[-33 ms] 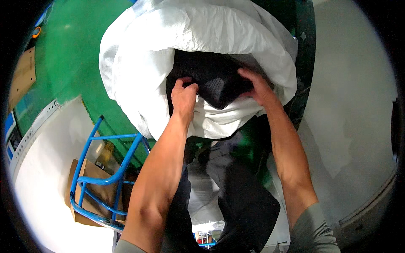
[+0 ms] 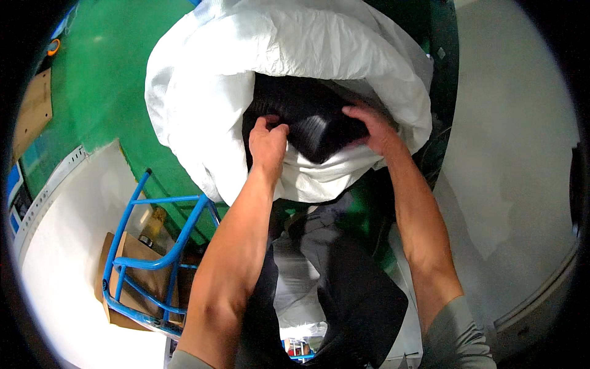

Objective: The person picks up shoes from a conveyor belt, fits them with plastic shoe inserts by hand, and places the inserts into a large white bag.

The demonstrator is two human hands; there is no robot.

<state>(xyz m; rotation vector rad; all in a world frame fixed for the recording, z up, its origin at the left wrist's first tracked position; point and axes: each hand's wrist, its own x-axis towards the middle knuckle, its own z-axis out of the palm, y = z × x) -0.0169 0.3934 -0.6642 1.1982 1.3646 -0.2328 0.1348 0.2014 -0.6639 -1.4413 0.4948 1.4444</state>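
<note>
Black ribbed material (image 2: 316, 126) sits in the mouth of the big white sack (image 2: 295, 55), straight ahead of me, over the green floor (image 2: 98, 92). Nearest me, more dark fabric (image 2: 350, 295) hangs between my forearms; I judge it could snag or drag as I pull. My left hand (image 2: 267, 144) is clenched on the material's near-left edge, my right hand (image 2: 372, 126) spread over its right side, fingers curled in. If either grip slips, I reckon the sack rim folds back over it.
</note>
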